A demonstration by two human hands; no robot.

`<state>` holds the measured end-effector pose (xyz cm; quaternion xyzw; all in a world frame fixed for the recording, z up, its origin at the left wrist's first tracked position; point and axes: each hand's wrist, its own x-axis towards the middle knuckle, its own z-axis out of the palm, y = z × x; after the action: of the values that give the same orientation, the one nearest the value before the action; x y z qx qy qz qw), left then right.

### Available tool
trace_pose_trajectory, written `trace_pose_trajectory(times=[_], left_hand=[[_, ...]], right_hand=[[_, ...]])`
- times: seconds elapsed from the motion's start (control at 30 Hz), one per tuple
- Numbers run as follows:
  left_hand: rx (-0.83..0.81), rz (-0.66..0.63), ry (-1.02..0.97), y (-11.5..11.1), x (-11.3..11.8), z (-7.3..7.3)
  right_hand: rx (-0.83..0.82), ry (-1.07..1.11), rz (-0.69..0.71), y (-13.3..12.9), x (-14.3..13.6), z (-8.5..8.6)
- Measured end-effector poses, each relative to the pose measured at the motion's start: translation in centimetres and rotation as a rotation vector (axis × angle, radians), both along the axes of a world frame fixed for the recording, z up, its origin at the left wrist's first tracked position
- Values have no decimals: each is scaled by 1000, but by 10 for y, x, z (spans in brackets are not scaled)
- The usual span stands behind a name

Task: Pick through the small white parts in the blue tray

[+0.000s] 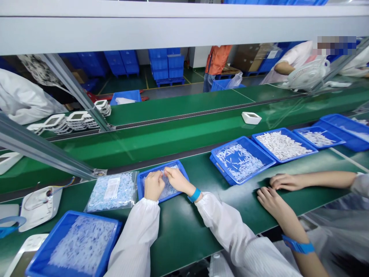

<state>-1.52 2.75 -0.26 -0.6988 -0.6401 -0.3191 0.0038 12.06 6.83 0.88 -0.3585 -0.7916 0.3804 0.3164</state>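
Observation:
My left hand (154, 185) and my right hand (178, 179) are close together above a small blue tray (184, 171) that holds small pale plastic pieces. The fingers of both hands are pinched closed, and whatever lies between the fingertips is too small to make out. A blue band circles my right wrist. Left of the tray lies a clear plastic bag (125, 192) full of small pale blue pieces, with a white label on it. Nearer me on the left, a larger blue bin (115, 231) contains many translucent white pieces.
To the right, blue trays (227, 177) of white pieces stand in a row. A co-worker's hands (271, 200) rest on the green table. White device housings (43, 209) with wires lie at the left edge. Behind runs a green conveyor (178, 132) carrying a white device (251, 118); metal posts (72, 88) rise at left.

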Motion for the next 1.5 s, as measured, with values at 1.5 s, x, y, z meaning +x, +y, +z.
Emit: trace_pose_trajectory(times=[1.5], left_hand=[[-28, -97, 135, 3, -3, 2]], right_hand=[[-24, -41, -12, 6, -3, -8]])
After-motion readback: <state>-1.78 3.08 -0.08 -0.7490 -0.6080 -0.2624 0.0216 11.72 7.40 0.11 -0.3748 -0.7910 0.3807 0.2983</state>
